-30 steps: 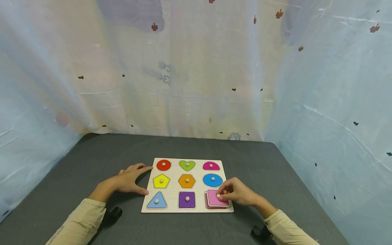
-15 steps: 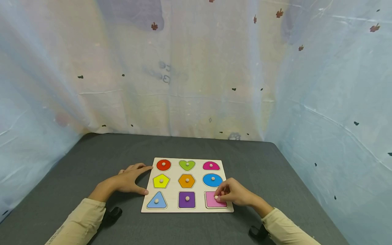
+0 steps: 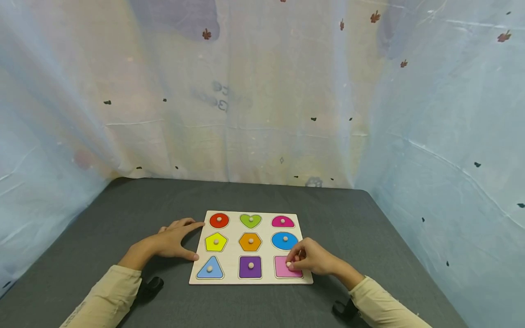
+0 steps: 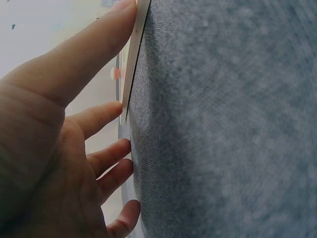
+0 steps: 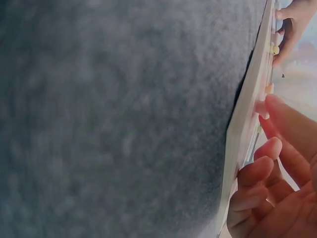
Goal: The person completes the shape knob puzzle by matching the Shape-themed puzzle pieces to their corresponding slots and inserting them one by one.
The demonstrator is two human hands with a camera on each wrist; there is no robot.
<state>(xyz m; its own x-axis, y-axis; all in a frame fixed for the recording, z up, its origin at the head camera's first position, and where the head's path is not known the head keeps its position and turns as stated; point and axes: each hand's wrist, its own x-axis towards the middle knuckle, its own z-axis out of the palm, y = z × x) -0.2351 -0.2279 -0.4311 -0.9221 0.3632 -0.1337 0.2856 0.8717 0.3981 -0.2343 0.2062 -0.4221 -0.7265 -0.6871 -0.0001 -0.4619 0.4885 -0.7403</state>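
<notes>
A pale wooden shape puzzle board (image 3: 234, 269) lies flat on the table, carrying knobbed pieces in three rows. My right hand (image 3: 313, 257) pinches the knob of the pink square piece (image 3: 283, 272) between thumb and forefinger; the piece sits within its outline at the board's near right corner. At the board's left edge my left hand (image 3: 174, 240) is spread, thumb and forefinger touching the edge. In the left wrist view the thumb (image 4: 79, 54) lies against the board's rim and the other fingers are loosely extended. The right wrist view shows the right thumb (image 5: 292, 121) at the knob.
Beside the pink piece are a purple square (image 3: 246, 272) and, above it, a blue oval (image 3: 283, 243). The blue triangle (image 3: 211, 274) is nearest my left thumb. Dark grey cloth covers the table (image 3: 229, 307), and pale printed curtains (image 3: 262, 91) hang behind and at both sides.
The pink square, raised and offset over its recess a second ago, has moved slightly left and down into its outline with my right hand. My left hand has stayed at the board's edge.
</notes>
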